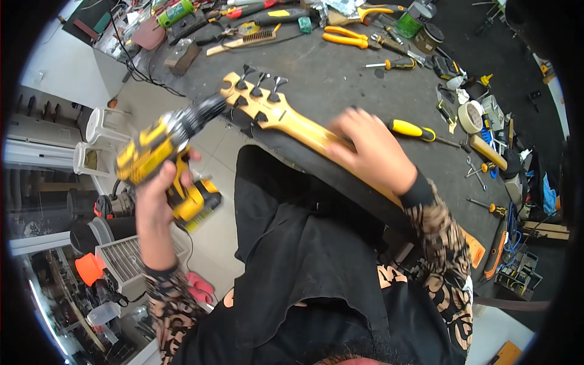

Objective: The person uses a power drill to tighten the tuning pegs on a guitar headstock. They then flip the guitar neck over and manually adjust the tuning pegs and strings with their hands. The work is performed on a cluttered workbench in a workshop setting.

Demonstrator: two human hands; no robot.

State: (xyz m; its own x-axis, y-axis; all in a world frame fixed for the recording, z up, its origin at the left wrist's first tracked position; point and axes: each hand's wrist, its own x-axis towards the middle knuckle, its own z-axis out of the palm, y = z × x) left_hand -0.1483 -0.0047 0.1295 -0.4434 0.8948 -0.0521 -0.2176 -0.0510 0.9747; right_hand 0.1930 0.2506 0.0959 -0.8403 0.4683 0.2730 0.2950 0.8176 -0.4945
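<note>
Left hand point(155, 198) clamped on the grip of one yellow cordless drill point(161, 149), chuck near the headstock. Right hand point(372, 149) pressed flat on one yellow guitar neck point(286, 118) lying at the tabletop point(340, 73) edge; three tuners visible. Beyond: one yellow-handled screwdriver point(413, 129), one tape roll point(470, 116), two orange pliers point(345, 36).

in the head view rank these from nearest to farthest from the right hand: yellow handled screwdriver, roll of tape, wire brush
1. yellow handled screwdriver, just right of the right hand
2. roll of tape, farther right on the bench
3. wire brush, far up at the bench's back
</note>
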